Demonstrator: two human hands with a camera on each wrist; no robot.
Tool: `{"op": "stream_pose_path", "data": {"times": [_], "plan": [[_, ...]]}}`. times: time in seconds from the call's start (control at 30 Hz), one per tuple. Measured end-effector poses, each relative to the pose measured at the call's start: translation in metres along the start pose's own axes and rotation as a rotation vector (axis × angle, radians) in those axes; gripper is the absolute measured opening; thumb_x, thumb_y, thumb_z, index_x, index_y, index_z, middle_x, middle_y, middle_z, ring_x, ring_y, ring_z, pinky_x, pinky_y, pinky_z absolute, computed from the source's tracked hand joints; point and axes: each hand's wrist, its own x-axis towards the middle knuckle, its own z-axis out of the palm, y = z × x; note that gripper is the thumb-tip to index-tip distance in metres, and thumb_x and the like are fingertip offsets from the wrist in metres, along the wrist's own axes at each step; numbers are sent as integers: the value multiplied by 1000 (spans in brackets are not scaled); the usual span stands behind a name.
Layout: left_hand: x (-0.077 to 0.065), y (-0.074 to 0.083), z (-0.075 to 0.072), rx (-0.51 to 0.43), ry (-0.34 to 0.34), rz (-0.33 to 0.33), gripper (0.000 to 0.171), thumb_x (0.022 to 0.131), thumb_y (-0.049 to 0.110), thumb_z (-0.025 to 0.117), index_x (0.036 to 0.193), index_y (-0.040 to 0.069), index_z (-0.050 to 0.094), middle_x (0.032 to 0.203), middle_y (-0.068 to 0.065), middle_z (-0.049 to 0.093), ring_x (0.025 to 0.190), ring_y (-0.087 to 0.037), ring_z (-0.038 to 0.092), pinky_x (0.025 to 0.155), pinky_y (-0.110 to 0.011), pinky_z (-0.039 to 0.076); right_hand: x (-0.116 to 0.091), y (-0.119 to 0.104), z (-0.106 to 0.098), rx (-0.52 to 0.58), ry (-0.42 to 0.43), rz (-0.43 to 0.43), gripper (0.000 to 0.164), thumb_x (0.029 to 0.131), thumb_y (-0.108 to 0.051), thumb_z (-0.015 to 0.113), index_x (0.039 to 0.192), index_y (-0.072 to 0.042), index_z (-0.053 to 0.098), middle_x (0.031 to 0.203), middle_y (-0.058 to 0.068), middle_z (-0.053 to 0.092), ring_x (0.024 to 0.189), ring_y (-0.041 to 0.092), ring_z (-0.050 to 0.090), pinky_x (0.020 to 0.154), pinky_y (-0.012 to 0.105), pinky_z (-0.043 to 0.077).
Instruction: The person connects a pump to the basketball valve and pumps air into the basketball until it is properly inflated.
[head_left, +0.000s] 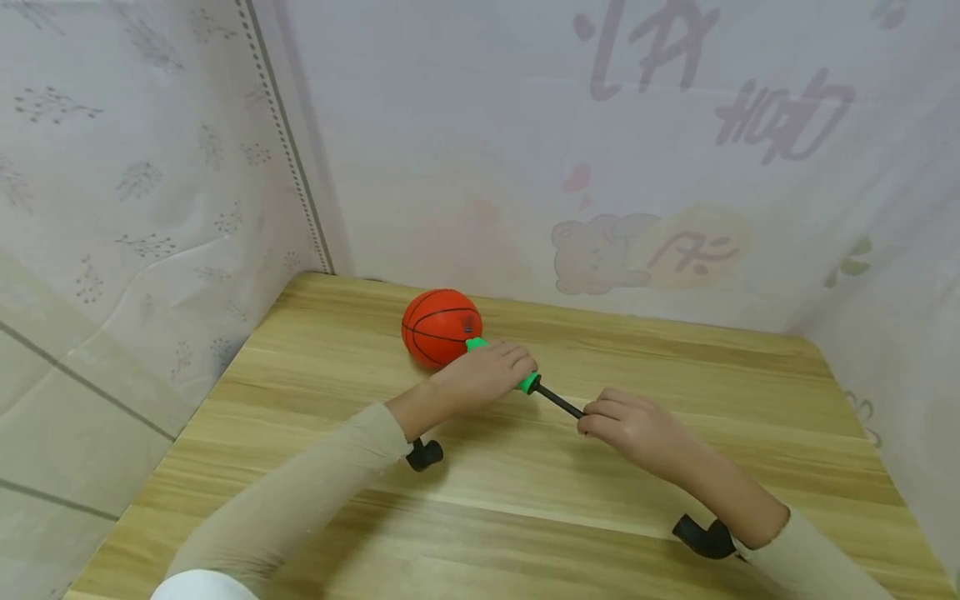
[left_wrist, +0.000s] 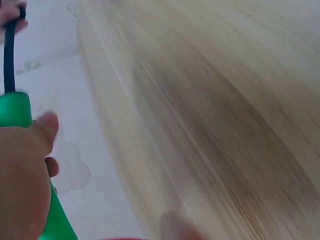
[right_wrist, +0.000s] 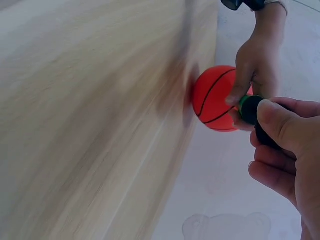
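Observation:
A green hand pump (head_left: 529, 382) with a black rod (head_left: 559, 402) is held between both hands above the wooden table. My left hand (head_left: 486, 373) wraps round its green barrel (left_wrist: 15, 110). At the rod's far end, my right hand (head_left: 637, 429) pinches the black handle (right_wrist: 265, 137) between thumb and fingers. The rod stands out from the barrel. A red-orange basketball (head_left: 437, 325) with black lines rests on the table just beyond the left hand, and the barrel's green end overlaps it in the head view.
The wooden table (head_left: 480, 533) reaches back to a pale printed cloth (head_left: 450, 167), which also hangs at both sides. Black wrist-camera mounts show under the left wrist (head_left: 425, 455) and the right wrist (head_left: 703, 537).

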Motion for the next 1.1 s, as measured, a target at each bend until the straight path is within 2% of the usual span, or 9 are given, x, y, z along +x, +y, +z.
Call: {"op": "stream_pose_path", "data": {"times": [0.27,0.53,0.63,0.7,0.8,0.87,0.97,1.07,1.1], "plan": [[0,-1,-2,105,-27,1,13,103,6,56,115,9,52,113,-1,56,111,-16,53,102,-29,44,-18,-9,-13,-10,-16,-19,40,112,-19,35,94,-10,69,90,-3,67,81,11,60,72,21,53],[5,4,-2,212,-40,-6,9,105,6,51,113,8,53,109,-2,56,110,-18,54,101,-31,44,0,0,-1,4,-37,5,44,112,-21,31,96,-9,70,94,-2,67,84,11,60,74,21,52],[7,6,-2,208,-20,-8,5,105,8,52,110,9,53,107,-1,57,106,-17,53,97,-30,44,10,5,7,13,-51,26,24,107,-15,50,96,-9,71,95,-2,67,86,12,61,74,21,52],[8,8,-2,200,-10,-4,5,105,9,52,110,10,54,107,0,57,104,-16,53,96,-29,44,16,8,13,6,-63,30,5,96,-8,66,96,-9,71,95,-2,67,87,12,61,74,21,52],[8,10,-3,196,-10,2,7,105,9,52,111,9,54,108,0,57,106,-16,54,97,-29,44,26,12,21,-22,-61,19,24,78,2,82,95,-9,70,93,-2,67,86,12,61,75,19,51],[9,11,-4,188,-16,-2,8,105,9,51,113,9,55,110,0,57,108,-16,54,100,-29,44,31,14,24,-44,-46,4,27,74,4,84,93,-9,70,92,-2,68,84,11,61,74,19,51],[9,11,-4,160,-15,-11,9,105,7,52,113,9,54,111,0,57,109,-16,53,100,-28,43,33,16,26,-62,-30,-6,20,79,2,82,92,-8,69,90,-1,68,81,12,61,72,19,51],[11,10,-3,151,-15,-1,7,105,8,51,112,10,52,111,0,56,108,-16,52,99,-27,44,27,15,23,-70,-22,-14,3,92,-5,71,92,-8,69,89,0,68,80,12,61,71,19,51],[12,10,-2,157,-16,6,6,106,8,51,112,10,52,111,0,56,108,-16,52,100,-27,44,24,14,22,-68,-21,-14,8,98,-9,65,92,-8,69,89,0,68,79,12,60,70,20,51]]}}
